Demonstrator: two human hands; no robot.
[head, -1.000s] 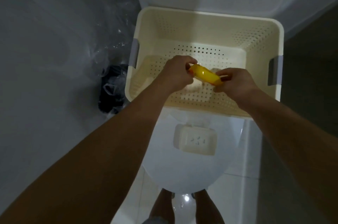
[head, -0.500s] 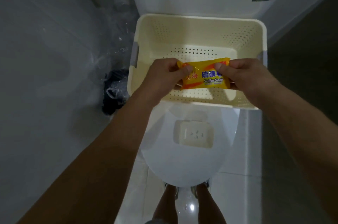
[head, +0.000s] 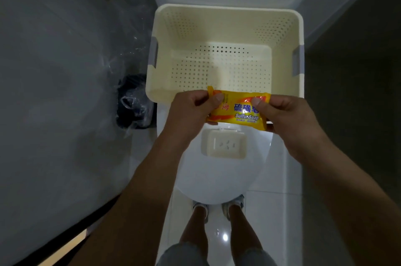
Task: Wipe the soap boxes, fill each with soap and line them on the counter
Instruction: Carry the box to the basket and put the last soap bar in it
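Soap: a yellow plastic-wrapped bar of soap (head: 237, 110) with red and orange bands, blue characters and the words "Sulfur Soap" is held in the air, label up, over the near rim of the basket and the far end of the toilet lid.
Left hand: the left hand (head: 191, 109) pinches the left end of the wrapper, thumb on top near the crimped edge, the other fingers curled beneath.
Right hand: the right hand (head: 288, 118) grasps the right end of the pack, thumb pressed on the printed face, fingers wrapped under it.
Soap box: a cream rectangular plastic soap box (head: 223, 144), open and with small drain holes in its floor, sits on the toilet lid just below the held soap, apart from both hands.
Basket: a cream perforated plastic basket (head: 165, 27) with grey handle slots on its two sides stands beyond the soap box, against the white tank.
Toilet lid: a closed white oval toilet lid (head: 219, 179) bears the soap box.
Bin: a dark bin lined with a clear plastic bag (head: 134, 103) stands on the floor, left of the basket.
Person: bare legs and light shoes (head: 200, 209) show on the glossy white tiles below the lid.
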